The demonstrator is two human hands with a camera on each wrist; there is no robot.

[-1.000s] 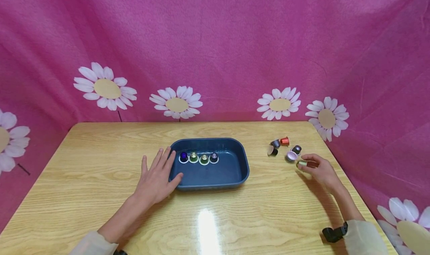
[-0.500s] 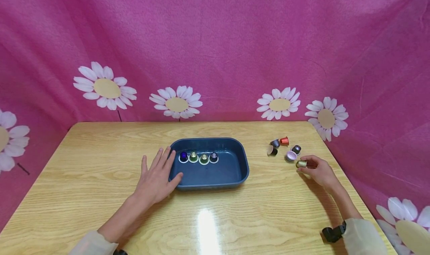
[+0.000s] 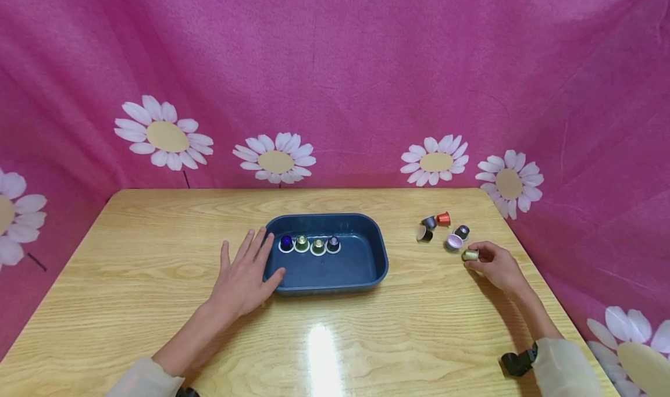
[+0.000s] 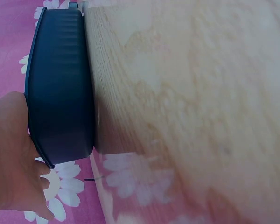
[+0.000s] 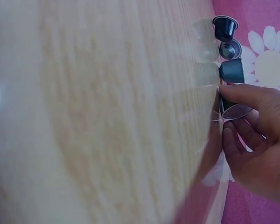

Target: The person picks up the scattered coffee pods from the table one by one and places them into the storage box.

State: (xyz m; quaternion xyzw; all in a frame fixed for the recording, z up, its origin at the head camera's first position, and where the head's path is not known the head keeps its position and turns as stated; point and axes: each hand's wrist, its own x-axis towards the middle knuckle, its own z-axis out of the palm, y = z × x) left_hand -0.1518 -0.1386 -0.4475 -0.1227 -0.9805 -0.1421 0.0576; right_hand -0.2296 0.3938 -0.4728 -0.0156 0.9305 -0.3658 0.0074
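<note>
right hand (image 3: 499, 267) pinches the gold-green capsule (image 3: 470, 255) between thumb and fingers, over at the right of the table (image 3: 419, 333), just beside a pale-lidded capsule (image 3: 453, 242)! left hand (image 3: 242, 282), fingers spread wide, rests at the blue tray (image 3: 361, 266), four capsules (image 3: 317, 247) standing inside; any capsule lettering is too small to read.

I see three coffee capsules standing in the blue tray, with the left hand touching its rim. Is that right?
Not quite: the head view shows four coffee capsules standing in the blue tray, not three. The left hand does touch its rim.
</note>
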